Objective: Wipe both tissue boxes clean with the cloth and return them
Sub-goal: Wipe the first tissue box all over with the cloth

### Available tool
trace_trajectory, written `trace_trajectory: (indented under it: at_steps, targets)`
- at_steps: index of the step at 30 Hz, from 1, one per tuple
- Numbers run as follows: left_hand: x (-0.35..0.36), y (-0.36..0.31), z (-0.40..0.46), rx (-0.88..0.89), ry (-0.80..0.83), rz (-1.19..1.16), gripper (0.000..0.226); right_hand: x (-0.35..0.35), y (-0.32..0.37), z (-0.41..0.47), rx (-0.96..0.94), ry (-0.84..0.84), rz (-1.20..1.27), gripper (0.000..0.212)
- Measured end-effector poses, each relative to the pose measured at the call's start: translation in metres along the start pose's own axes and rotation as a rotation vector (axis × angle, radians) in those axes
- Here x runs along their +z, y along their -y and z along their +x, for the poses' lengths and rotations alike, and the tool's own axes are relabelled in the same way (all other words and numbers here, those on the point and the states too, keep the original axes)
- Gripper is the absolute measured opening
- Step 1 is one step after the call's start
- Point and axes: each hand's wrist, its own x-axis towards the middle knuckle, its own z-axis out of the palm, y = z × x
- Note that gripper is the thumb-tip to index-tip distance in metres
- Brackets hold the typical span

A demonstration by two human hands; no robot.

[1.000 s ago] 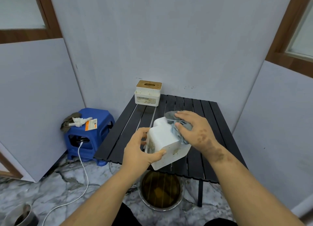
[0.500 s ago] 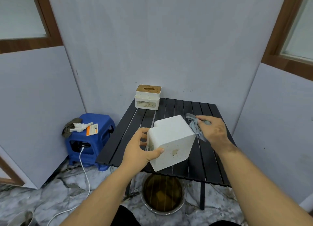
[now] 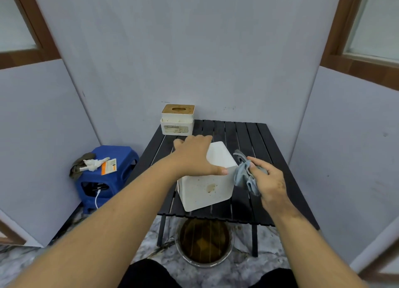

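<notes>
A plain white tissue box stands near the front of the black slatted table, with brown stains on its near face. My left hand grips it from above, thumb on the front top edge and fingers over the far side. My right hand holds a crumpled grey-blue cloth against the box's right side. A second tissue box, white with a wooden lid, sits at the table's back left corner against the wall.
A metal basin of brown water stands on the marble floor under the table's front edge. A blue plastic stool with rags, a card and a white cable stands to the left. Walls close in behind and on both sides.
The white box has come down from a tilted, lifted hold onto the table. My left hand shifted from its side to its top. My right hand carried the cloth off the top to the right side.
</notes>
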Motion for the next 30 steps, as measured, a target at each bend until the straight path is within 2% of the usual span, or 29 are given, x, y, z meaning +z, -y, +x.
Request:
trace_trajectory:
  at_steps: [3,5,7,9,12,15,18,20,24,28,30]
  targets:
    - [0.002,-0.015,0.023,0.048,0.074,0.197,0.070,0.010,-0.004,-0.007,-0.013,0.066,-0.047,0.016]
    - [0.003,-0.019,0.034,0.069,0.074,0.295,0.068,0.010,-0.004,-0.014,-0.035,0.152,-0.070,0.027]
    - [0.003,-0.018,0.041,0.071,0.091,0.315,0.070,0.006,-0.003,-0.018,-0.045,0.237,-0.068,0.040]
    - [0.003,-0.017,0.045,0.066,0.121,0.311,0.069,0.003,-0.002,-0.020,-0.040,0.298,-0.051,0.045]
    - [0.000,-0.018,0.046,0.090,0.130,0.324,0.065,0.004,-0.001,-0.018,-0.049,0.261,-0.119,0.052]
    - [-0.013,-0.015,0.041,0.120,0.100,0.317,0.071,-0.002,0.010,-0.016,-0.080,0.259,-0.108,0.045]
    - [-0.034,-0.014,0.021,0.121,0.018,0.179,0.101,-0.013,0.038,-0.013,-0.102,0.278,-0.005,0.039]
    - [-0.045,-0.012,0.006,0.118,-0.048,0.006,0.110,-0.021,0.055,-0.007,-0.143,0.251,0.004,0.035]
    - [-0.030,0.004,-0.018,0.123,-0.126,-0.335,0.102,-0.027,0.074,0.003,-0.244,0.171,-0.143,0.034]
    - [0.019,0.022,-0.032,0.106,-0.224,-0.503,0.106,-0.019,0.072,-0.002,-0.308,0.150,-0.315,0.031]
    - [0.039,0.029,-0.036,0.114,-0.253,-0.570,0.100,-0.010,0.065,-0.007,-0.351,0.171,-0.442,0.032]
